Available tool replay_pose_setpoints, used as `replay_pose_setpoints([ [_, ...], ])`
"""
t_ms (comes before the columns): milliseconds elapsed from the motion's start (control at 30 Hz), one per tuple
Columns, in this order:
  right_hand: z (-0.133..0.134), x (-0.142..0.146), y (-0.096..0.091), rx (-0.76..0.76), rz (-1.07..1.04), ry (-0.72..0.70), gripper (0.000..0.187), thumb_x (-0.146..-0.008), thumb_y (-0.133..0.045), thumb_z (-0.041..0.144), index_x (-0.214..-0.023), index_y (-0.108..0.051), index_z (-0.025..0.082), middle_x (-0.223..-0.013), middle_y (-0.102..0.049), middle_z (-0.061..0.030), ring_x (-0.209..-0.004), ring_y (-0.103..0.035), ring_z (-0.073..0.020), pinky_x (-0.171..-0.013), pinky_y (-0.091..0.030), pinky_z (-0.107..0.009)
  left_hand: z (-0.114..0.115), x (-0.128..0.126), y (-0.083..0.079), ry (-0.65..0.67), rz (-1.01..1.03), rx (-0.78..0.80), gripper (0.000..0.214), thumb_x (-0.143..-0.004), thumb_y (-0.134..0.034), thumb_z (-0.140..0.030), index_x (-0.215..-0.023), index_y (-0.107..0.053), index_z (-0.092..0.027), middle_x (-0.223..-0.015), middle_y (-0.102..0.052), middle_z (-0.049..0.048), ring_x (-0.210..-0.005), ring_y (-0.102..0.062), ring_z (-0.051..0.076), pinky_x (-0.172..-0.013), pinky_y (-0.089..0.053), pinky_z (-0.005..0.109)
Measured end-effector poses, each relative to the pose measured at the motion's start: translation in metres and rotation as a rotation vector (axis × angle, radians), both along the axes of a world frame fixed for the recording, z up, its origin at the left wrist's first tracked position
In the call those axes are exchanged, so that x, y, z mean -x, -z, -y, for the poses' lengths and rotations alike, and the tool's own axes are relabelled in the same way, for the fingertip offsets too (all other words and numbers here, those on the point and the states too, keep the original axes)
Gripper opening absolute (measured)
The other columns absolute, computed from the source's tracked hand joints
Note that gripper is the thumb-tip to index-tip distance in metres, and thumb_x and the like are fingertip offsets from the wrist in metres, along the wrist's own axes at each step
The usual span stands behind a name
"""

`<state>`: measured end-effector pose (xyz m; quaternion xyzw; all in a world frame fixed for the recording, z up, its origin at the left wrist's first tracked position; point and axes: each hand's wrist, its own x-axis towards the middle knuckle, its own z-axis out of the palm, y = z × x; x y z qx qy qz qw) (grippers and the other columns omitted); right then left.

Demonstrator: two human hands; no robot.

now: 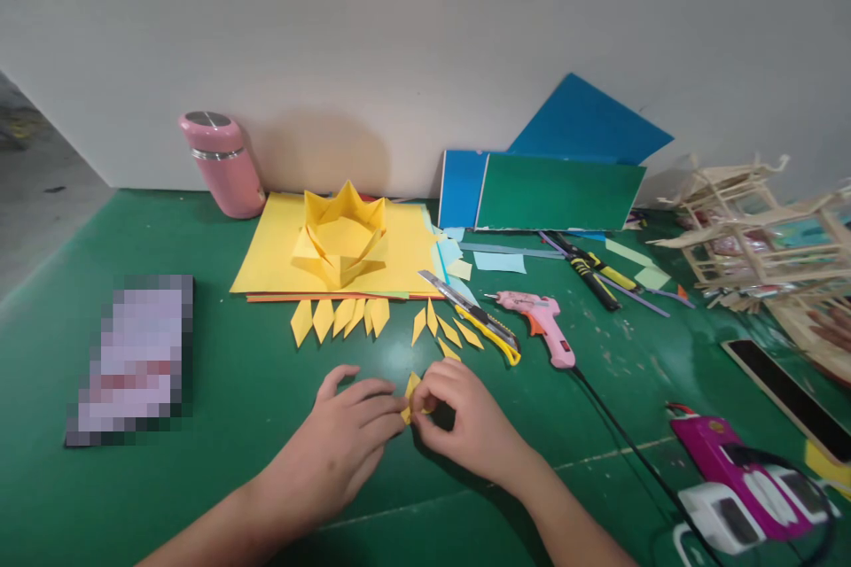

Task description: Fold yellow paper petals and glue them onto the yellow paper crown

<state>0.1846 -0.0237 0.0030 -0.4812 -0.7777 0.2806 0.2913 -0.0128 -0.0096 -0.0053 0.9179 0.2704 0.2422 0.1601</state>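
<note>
A small yellow paper diamond (413, 385) stands close to the table between my hands. My right hand (465, 412) pinches its edge between thumb and forefinger. Flat and stretched out, the fingers of my left hand (349, 434) reach the piece's left side with their tips; its thumb is spread apart. Several folded yellow paper diamonds (324, 320) lie in a row ahead of my hands, and several narrower ones (449, 332) lie to the right. Beyond them a ring of folded yellow paper (376, 252) with pointed tips rests on a yellow sheet (266, 257).
A yellow utility knife (482, 323) and a pink glue gun (542, 314) with a black cord lie right of centre. A pink flask (226, 164) stands at the back left. At right are pliers (589, 275), a phone (788, 394), a magenta power strip (724, 461) and a wooden stick model (745, 239).
</note>
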Motion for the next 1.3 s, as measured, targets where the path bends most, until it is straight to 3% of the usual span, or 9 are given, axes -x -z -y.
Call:
replay_pose_setpoints([
  [233,0.001,0.003,0.003,-0.027,0.022,0.032,0.015,-0.069,-0.053,0.005,-0.065,-0.049,0.019,-0.064,-0.049,0.0023,-0.066,-0.047,-0.0142,-0.062,-0.035,-0.025,0.003,-0.003,-0.012,-0.011,0.013,0.017,0.033,-0.081,-0.039,-0.005,-0.091,-0.066,-0.022,-0.093,-0.073,0.0031,-0.095,-0.061,0.018,-0.093,-0.034,0.038],
  [567,0.001,0.003,0.000,-0.005,0.050,0.032,0.017,-0.069,-0.054,0.003,-0.066,-0.049,0.019,-0.066,-0.049,0.0024,-0.068,-0.048,-0.0143,-0.063,-0.035,-0.025,0.005,-0.003,-0.016,-0.015,0.004,0.079,0.028,-0.083,-0.045,-0.009,-0.092,-0.066,-0.025,-0.091,-0.072,0.0003,-0.090,-0.061,0.017,-0.096,-0.030,0.037],
  [967,0.002,0.007,0.003,-0.030,0.041,0.068,0.017,-0.068,-0.051,0.004,-0.064,-0.045,0.019,-0.065,-0.048,0.0023,-0.065,-0.045,-0.0141,-0.061,-0.034,-0.025,0.008,-0.003,-0.014,-0.017,-0.025,0.013,0.024,-0.080,-0.049,-0.009,-0.090,-0.066,-0.022,-0.086,-0.073,-0.0007,-0.090,-0.061,0.017,-0.100,-0.027,0.038],
  [1300,0.002,0.005,-0.002,0.065,0.022,0.061,0.021,-0.067,-0.054,0.000,-0.074,-0.051,0.020,-0.071,-0.053,0.0021,-0.070,-0.049,-0.0152,-0.065,-0.037,-0.027,0.007,-0.004,-0.014,-0.033,-0.082,-0.008,0.026,-0.080,-0.049,-0.010,-0.096,-0.063,-0.025,-0.091,-0.071,-0.0030,-0.089,-0.058,0.018,-0.096,-0.027,0.038],
])
